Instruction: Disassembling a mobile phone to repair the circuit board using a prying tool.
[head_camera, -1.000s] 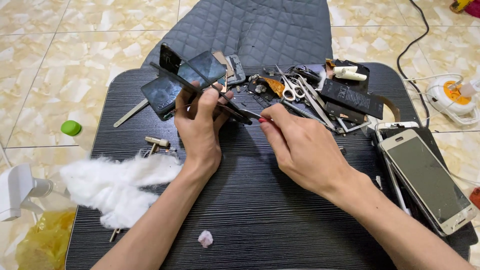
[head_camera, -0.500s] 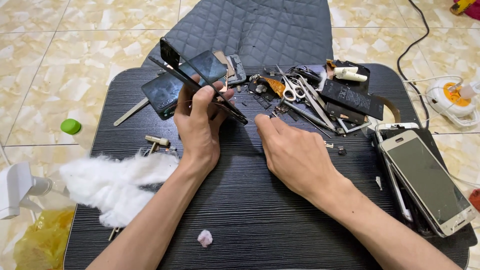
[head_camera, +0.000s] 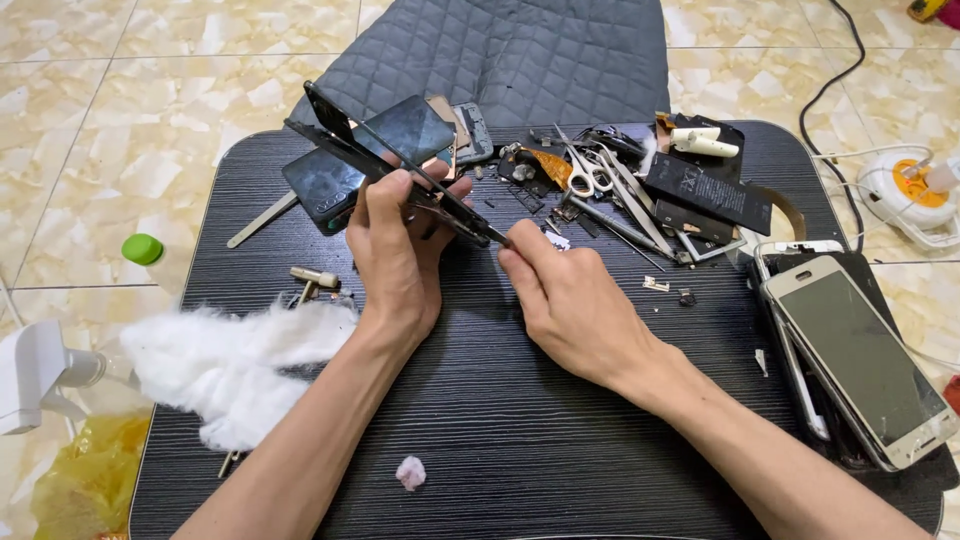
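My left hand grips an opened black phone frame, held edge-on and tilted above the dark table. My right hand pinches the frame's lower right end near a small white scrap, fingers closed on it; whether a small tool sits between the fingertips I cannot tell. Behind the left hand lie dark phone screens. A wad of white cotton rests left of my left forearm.
Scissors, tweezers, a black battery and small parts clutter the table's far right. A gold-white phone lies at the right edge. A small cotton ball sits near the front. A quilted grey cushion lies beyond the table.
My right hand has slid left and closed on the lower end of the phone frame. My left hand has kept its hold, tilting the frame slightly.
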